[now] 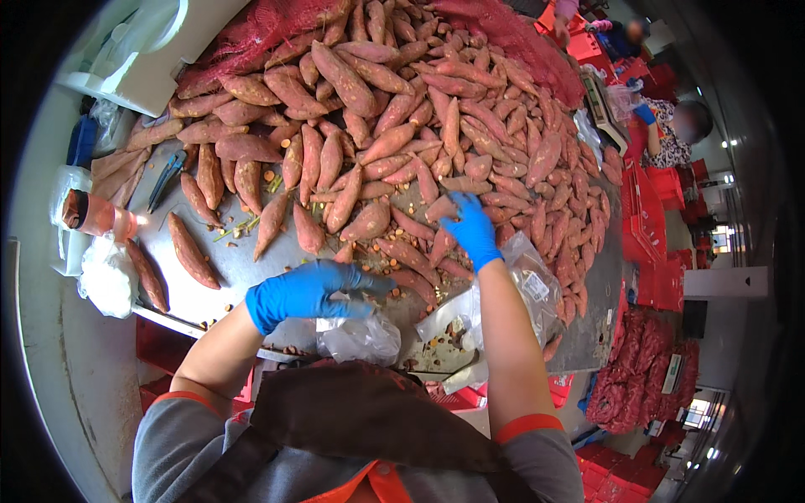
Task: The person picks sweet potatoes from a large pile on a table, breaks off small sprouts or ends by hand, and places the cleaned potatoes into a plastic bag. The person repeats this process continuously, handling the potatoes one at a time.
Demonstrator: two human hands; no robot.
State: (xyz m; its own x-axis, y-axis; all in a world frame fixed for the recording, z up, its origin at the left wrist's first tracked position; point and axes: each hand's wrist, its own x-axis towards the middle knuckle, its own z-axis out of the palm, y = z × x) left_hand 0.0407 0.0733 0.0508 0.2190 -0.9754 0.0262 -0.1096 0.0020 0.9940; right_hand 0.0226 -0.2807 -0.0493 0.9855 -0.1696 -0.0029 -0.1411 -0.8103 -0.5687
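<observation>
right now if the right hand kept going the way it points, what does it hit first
The right hand already reaches into the sweet potato pile; it would likely meet the potato at its fingertips first, though depth is hard to judge.

Bright even light, soft shadows, sharp centre – fisheye-bent rim (dark corners)

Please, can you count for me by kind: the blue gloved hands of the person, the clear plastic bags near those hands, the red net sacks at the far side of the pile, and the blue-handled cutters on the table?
Blue gloved hands: 2, the left hand and the right hand
Clear plastic bags: 2, and
Red net sacks: 2, and
Blue-handled cutters: 1
Total: 7
</observation>
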